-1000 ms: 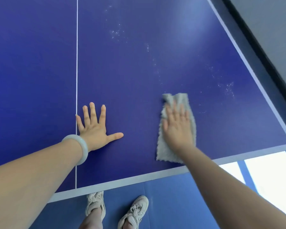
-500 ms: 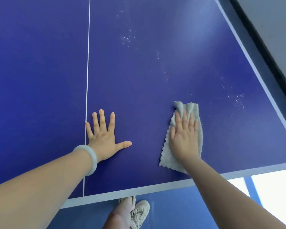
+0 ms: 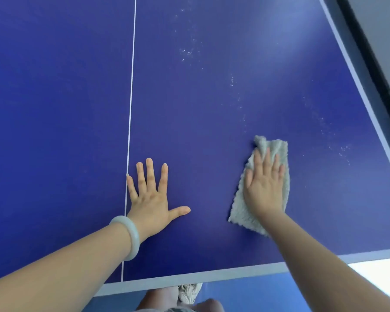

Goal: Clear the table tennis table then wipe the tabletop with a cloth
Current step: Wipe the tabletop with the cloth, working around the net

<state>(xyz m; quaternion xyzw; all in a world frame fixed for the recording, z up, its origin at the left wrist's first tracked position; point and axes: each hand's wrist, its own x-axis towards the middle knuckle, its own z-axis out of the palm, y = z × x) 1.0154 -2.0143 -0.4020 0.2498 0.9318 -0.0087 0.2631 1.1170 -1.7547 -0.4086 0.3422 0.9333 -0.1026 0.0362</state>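
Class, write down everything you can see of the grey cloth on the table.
The cloth is pale grey and fluffy, like terry or microfibre, with a wavy edge. It lies spread on the blue tabletop, close to the edge nearest the person, its far left corner bunched into a fold. The right hand presses flat on its middle, fingers straight. Nothing else touches it.

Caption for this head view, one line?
Right hand presses grey cloth on the blue tabletop; left hand rests flat nearby.
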